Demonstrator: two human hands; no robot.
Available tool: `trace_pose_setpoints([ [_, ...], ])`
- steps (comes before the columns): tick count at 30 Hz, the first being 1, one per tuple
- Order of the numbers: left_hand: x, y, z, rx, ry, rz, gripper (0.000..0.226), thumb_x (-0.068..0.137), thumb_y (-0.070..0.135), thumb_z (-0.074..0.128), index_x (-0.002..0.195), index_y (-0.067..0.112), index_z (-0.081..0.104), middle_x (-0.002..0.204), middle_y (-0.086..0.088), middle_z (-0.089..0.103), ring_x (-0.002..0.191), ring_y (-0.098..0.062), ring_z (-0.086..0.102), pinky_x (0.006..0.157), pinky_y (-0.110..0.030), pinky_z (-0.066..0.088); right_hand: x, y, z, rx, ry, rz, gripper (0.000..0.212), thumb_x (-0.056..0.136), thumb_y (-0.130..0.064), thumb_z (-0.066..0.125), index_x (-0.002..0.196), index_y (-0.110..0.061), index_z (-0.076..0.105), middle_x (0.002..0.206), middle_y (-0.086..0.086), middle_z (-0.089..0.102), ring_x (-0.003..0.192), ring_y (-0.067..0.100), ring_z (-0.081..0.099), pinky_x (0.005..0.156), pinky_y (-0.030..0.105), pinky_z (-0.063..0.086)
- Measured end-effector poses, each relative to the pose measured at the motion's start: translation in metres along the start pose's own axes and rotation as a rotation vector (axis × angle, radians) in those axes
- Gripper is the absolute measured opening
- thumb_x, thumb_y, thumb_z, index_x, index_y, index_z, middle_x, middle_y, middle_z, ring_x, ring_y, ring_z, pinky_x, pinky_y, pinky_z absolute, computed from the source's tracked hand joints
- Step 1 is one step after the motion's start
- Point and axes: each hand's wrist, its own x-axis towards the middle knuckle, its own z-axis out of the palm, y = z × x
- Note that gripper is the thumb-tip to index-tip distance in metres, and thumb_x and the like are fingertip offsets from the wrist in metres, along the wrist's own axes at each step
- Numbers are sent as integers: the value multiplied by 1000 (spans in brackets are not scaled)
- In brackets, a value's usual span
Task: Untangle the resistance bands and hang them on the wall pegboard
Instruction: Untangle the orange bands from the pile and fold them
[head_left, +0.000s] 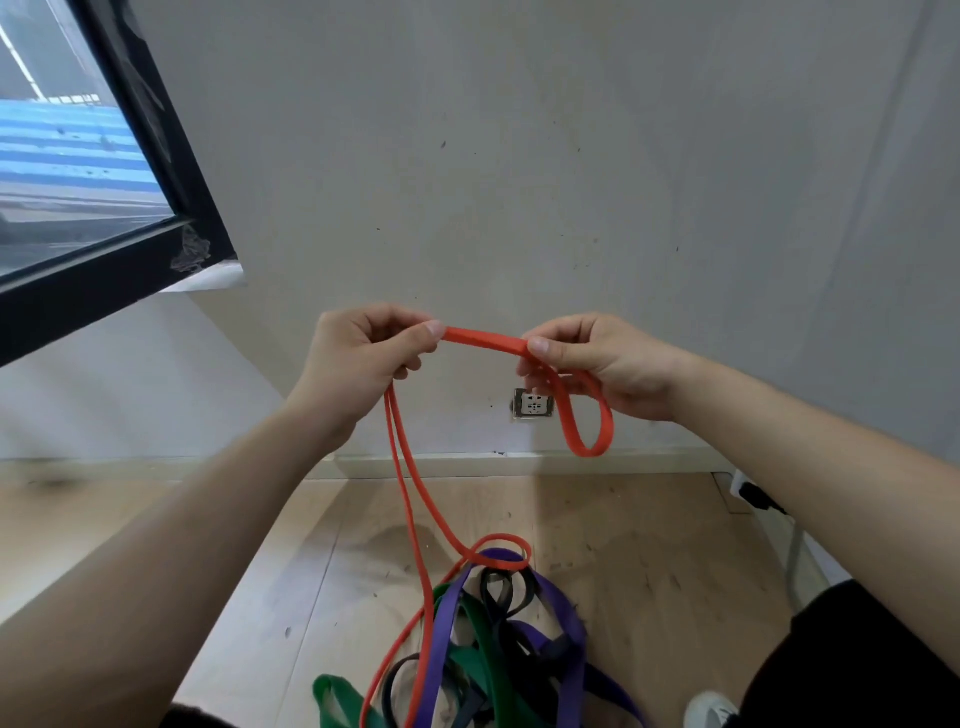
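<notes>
While the tangle (478, 639) lies on the floor (649, 561), the red band (485, 341) is pinched by the left hand (356, 364) and the right hand (608, 364), its strands trailing down into that tangle.

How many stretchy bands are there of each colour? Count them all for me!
Red band: 1
Purple band: 1
Green band: 1
Black band: 1, maybe more; the pile is too tangled to be sure
Total: 4 that can be told apart
</notes>
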Motion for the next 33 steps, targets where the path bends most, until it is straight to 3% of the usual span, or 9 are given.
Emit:
trace_pose_setpoints([
  [5,-2,3,2,-37,-60,-7,7,90,16,73,94,11,76,74,-2,73,61,-10,57,61,-23,49,2,-1,5,65,23,-8,22,78,-21,71,94,-6,72,80,7,71,74,17,68,74,27,56],
  [10,-11,9,15,37,-195,78,31,74,29,81,100,12,78,70,3,70,63,-6,60,62,-18,50,-2,-4,12,25,-7,-25,28,79,-23,72,100,-5,73,83,7,72,81,18,69,81,30,55],
  [13,-15,11,25,53,-237,131,21,80,13,80,101,6,78,69,11,73,63,0,65,63,-11,49,-3,-4,17,-34,-40,-45,29,81,-27,73,100,-5,74,88,8,73,88,20,69,87,36,52],
  [18,-12,13,24,94,-112,176,10,84,11,79,93,8,80,69,5,72,59,-1,60,59,-14,47,-6,-5,15,-189,-44,-25,44,81,-36,73,117,-11,71,113,10,73,112,29,67,100,45,50],
  [22,-8,10,18,74,19,173,7,84,15,80,91,13,80,67,-1,72,58,-7,59,57,-17,47,-9,-1,3,-318,-77,66,41,82,-33,79,119,-19,68,117,11,68,112,27,65,100,42,53],
  [25,-7,11,14,45,94,164,10,84,13,80,93,10,80,69,-2,72,57,-4,60,57,-14,46,-10,3,1,-474,-19,92,38,81,-29,81,116,-19,67,109,8,69,97,21,69,87,31,59],
  [28,-6,11,13,17,154,144,8,85,13,79,92,11,79,65,7,71,55,-1,59,57,-12,46,-9,9,3,-421,130,33,37,79,-22,84,110,-10,67,89,5,68,75,14,65,68,25,56],
  [33,-4,11,11,-18,198,102,3,85,19,79,85,22,78,68,5,72,57,-3,60,58,-13,47,-2,12,1,-246,347,-101,23,84,-9,79,100,4,70,82,9,69,72,11,64,65,23,55],
])
